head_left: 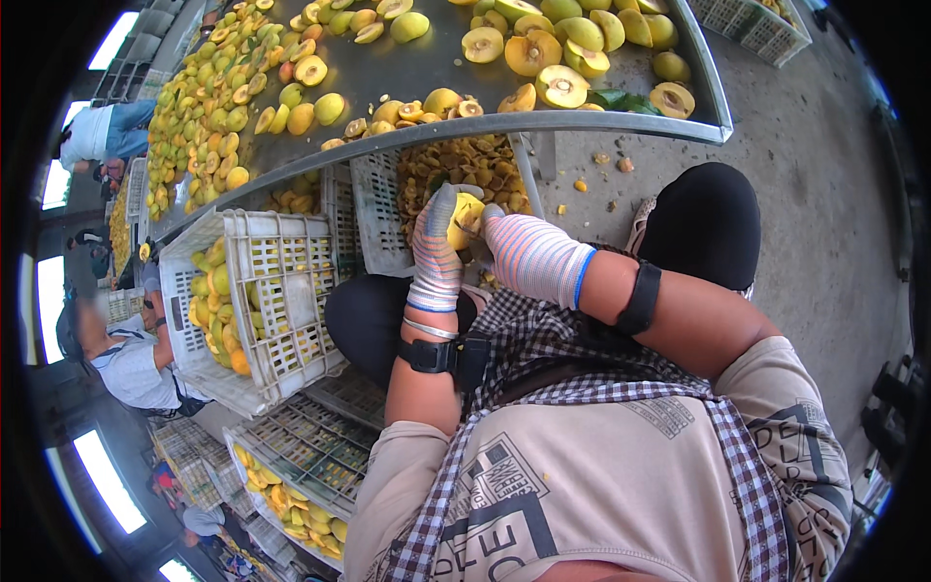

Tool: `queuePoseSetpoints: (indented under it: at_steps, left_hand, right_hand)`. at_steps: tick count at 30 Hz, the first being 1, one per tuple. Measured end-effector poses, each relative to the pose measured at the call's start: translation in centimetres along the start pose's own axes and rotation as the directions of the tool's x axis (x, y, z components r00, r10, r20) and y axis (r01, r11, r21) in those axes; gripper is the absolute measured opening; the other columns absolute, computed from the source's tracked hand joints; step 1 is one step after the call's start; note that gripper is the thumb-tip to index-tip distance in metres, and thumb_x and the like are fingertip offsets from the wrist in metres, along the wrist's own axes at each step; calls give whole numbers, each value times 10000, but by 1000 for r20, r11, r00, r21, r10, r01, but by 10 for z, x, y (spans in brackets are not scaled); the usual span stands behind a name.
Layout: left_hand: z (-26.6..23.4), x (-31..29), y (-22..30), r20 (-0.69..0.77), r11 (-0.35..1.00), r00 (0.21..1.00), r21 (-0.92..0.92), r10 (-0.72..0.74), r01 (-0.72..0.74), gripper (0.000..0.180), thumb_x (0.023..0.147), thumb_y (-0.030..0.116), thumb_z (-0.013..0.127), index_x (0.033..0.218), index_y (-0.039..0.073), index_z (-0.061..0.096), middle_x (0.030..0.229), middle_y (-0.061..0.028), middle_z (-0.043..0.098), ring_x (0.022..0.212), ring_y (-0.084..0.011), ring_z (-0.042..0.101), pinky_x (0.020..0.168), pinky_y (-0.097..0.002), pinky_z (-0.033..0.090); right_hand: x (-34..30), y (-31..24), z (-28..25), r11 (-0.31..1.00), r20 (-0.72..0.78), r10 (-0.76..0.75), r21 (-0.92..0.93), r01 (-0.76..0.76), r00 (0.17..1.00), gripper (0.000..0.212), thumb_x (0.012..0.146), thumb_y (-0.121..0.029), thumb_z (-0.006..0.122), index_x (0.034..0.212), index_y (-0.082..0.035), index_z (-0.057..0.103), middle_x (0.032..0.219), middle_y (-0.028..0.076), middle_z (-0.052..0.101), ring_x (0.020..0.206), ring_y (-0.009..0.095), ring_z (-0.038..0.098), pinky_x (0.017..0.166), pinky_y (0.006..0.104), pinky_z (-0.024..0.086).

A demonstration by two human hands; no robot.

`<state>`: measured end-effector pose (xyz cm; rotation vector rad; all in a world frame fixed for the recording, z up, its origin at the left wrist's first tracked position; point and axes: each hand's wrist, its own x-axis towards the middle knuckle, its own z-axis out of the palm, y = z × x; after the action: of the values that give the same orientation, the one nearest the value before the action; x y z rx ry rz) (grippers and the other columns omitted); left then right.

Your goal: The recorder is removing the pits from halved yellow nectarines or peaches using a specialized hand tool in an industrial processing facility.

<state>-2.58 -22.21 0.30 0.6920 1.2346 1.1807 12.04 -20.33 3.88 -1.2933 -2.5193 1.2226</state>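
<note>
My left hand, in a striped knit glove with grey fingers, is closed around a yellow peach half. From the right, my right hand in a matching glove meets the fruit's cut face. Its fingers are curled closed, and a thin dark edge shows between them and the flesh; what they grip is mostly hidden. Both hands are in front of the metal table's near edge, over a white crate filled with brownish-yellow fruit pieces.
A metal table with a raised rim carries many whole and halved peaches. At left stands a white crate of yellow-green fruit, with another crate below. Fruit scraps dot the concrete floor. A co-worker is at far left.
</note>
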Motion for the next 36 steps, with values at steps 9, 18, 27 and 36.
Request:
queuePoseSetpoints:
  at_steps: [9,18,27,36]
  left_hand:
    - [-3,6,11,102,986,993,152,55,-70,490,849,506,518,963,40,622,884,-79,618,832,-191,594,760,-315,486]
    - [7,0,13,44,977,997,197,70,-77,450,861,469,518,949,44,636,857,-78,631,782,-180,613,717,-300,497]
    - [4,5,3,18,987,998,151,55,-57,471,874,475,505,934,24,628,834,-84,631,770,-176,613,709,-288,497]
    - [5,8,-7,-8,976,994,191,107,-104,467,858,487,523,918,38,638,835,-92,633,733,-178,616,685,-296,511]
  right_hand:
    - [3,2,-1,999,55,25,32,-27,998,406,843,-207,562,1080,108,465,833,234,628,806,374,626,675,402,514]
    - [1,2,2,999,38,47,-18,-46,998,354,850,-156,541,1080,99,455,836,236,625,800,369,626,672,401,516]
    - [1,-2,3,995,60,95,-31,-93,994,325,873,-181,531,1067,76,488,830,208,640,799,342,638,660,387,523]
    - [2,4,8,992,61,82,-100,-76,995,305,894,-163,457,1073,84,452,786,191,646,751,342,647,582,416,515]
